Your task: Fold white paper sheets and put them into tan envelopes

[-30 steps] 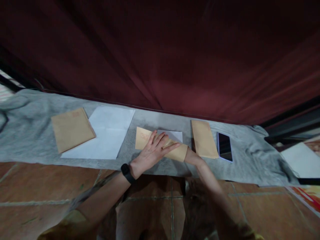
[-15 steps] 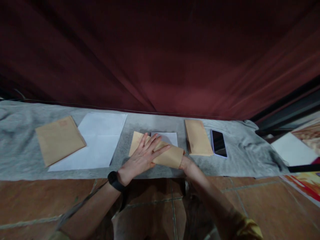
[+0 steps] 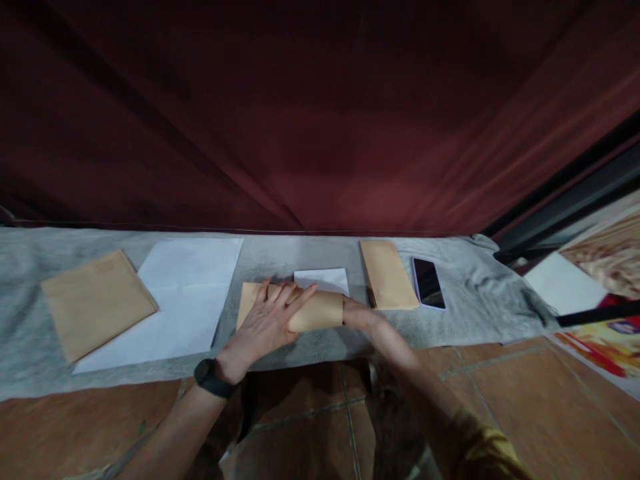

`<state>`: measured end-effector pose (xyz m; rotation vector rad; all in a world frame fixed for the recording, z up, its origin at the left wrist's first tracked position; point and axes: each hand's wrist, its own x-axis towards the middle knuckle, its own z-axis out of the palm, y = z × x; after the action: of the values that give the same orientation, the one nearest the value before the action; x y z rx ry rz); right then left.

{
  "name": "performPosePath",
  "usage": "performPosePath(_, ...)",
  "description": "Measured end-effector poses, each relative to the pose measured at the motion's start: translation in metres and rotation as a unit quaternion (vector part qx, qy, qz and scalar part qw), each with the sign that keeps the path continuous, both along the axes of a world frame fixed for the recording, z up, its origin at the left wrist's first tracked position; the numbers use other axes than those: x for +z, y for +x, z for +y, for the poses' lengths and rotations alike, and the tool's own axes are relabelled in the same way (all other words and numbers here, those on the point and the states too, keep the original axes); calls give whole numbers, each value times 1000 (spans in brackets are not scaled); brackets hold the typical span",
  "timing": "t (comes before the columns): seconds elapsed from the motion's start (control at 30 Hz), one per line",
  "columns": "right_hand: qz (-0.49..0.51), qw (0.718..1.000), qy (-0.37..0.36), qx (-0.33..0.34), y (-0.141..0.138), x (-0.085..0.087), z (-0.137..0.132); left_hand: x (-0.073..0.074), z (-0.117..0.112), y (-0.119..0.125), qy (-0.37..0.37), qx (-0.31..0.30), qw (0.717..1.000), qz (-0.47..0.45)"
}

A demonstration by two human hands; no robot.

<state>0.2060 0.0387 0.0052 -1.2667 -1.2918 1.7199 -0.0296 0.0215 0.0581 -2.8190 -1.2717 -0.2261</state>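
A brown paper envelope (image 3: 320, 312) lies level over the grey cloth in front of me. My left hand (image 3: 273, 313) rests on top of it, fingers spread and pointing away, thumb near the closer edge. My right hand (image 3: 356, 313) reaches into the envelope's right end up to about the wrist, so its fingers are hidden inside. Just behind the envelope a folded white paper (image 3: 325, 278) shows in part. A black band (image 3: 215, 379) is on my left wrist.
A larger brown envelope (image 3: 100, 300) overlaps white paper sheets (image 3: 185, 293) at left. To the right are a stack of narrow brown envelopes (image 3: 390, 273) and a phone (image 3: 429, 283). Red cloth (image 3: 320, 133) hangs behind; printed sheets (image 3: 605, 340) are at far right.
The envelope has turned straighter, and my right hand sits deeper in its right end. My left hand has shifted slightly left along it. The view has tilted a little.
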Motion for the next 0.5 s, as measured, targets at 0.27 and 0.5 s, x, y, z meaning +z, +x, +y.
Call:
performPosePath(0.27,41,998,36,-39,31,9,13,-21,12,-29,-42,76,996,-22)
performPosePath(0.5,-468,846,196,-163,38,2,12,-21,22,-48,-74,130,988,-44)
